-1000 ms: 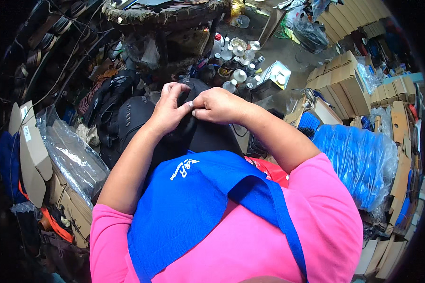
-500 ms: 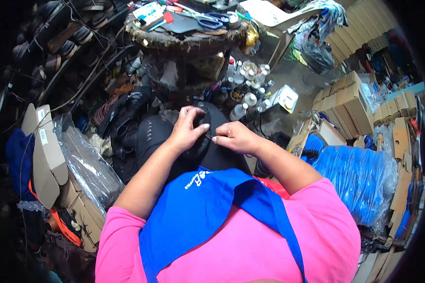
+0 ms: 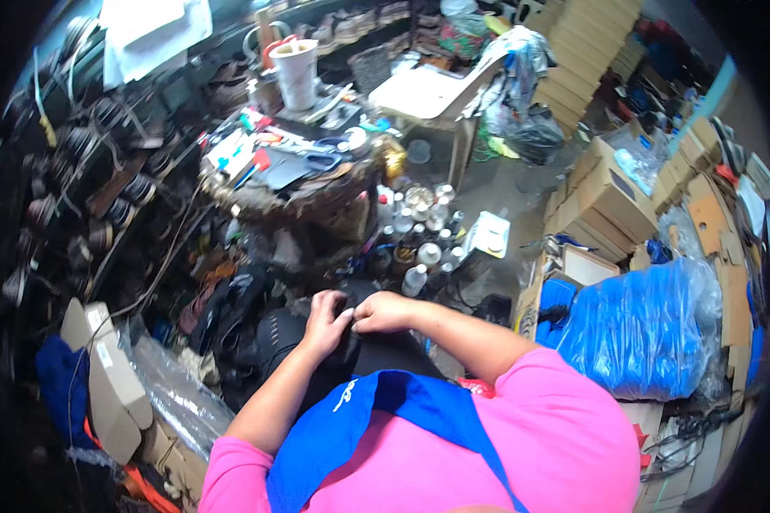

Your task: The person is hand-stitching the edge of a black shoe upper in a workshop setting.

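Over my lap, my left hand (image 3: 322, 323) has its fingers bent round a black, soft-looking item (image 3: 347, 345), whose kind I cannot make out against my dark trousers (image 3: 393, 352). My right hand (image 3: 383, 313) is closed in a pinch right beside the left thumb, and the two hands nearly touch. Whatever sits in the right fingertips is hidden. A blue apron (image 3: 334, 432) lies over my front below the hands.
Ahead stands a round, rough-edged worktable (image 3: 291, 201) with scissors (image 3: 321, 161) and a white bucket (image 3: 296, 75). Several bottles (image 3: 428, 254) stand on the floor beside it. Cardboard boxes (image 3: 603, 201) and a plastic-wrapped blue bundle (image 3: 642, 329) are at right; shoe racks (image 3: 103, 192) fill the left.
The view has tilted up, showing more of the worktable and racks. My right hand has come in against the left; a thin thing seen at its fingertips earlier no longer shows.
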The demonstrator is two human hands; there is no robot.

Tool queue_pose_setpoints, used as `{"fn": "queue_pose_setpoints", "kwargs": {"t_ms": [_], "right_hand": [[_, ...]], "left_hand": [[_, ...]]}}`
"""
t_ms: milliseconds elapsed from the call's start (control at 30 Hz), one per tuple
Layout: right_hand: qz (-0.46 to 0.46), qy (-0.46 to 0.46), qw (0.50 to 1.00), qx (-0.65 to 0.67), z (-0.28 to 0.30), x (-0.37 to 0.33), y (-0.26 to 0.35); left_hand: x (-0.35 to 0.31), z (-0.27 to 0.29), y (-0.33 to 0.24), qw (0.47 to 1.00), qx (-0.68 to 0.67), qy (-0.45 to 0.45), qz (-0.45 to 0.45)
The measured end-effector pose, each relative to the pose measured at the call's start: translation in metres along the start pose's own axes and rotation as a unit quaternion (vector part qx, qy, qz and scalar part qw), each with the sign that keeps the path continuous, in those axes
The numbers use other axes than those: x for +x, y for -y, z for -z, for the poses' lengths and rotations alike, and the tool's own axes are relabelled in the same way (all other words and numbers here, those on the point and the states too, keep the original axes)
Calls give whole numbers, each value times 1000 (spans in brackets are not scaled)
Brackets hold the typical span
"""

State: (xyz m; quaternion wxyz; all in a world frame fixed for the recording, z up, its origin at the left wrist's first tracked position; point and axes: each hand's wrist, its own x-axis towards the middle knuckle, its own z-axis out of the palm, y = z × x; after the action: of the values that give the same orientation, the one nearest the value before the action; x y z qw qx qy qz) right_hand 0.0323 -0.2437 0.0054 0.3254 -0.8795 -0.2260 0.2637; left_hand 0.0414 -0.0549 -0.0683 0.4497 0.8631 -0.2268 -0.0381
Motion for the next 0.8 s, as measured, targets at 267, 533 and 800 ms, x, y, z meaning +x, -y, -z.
{"fn": "queue_pose_setpoints", "kwargs": {"t_ms": [267, 533, 800], "right_hand": [[14, -37, 997, 59, -4, -25, -15], [0, -10, 995, 101, 11, -31, -17], [-7, -16, 997, 71, -11, -9, -7]], "left_hand": [[5, -12, -21, 1000, -8, -2, 12], [6, -14, -35, 1000, -24, -11, 10], [0, -3, -4, 993, -95, -59, -24]]}}
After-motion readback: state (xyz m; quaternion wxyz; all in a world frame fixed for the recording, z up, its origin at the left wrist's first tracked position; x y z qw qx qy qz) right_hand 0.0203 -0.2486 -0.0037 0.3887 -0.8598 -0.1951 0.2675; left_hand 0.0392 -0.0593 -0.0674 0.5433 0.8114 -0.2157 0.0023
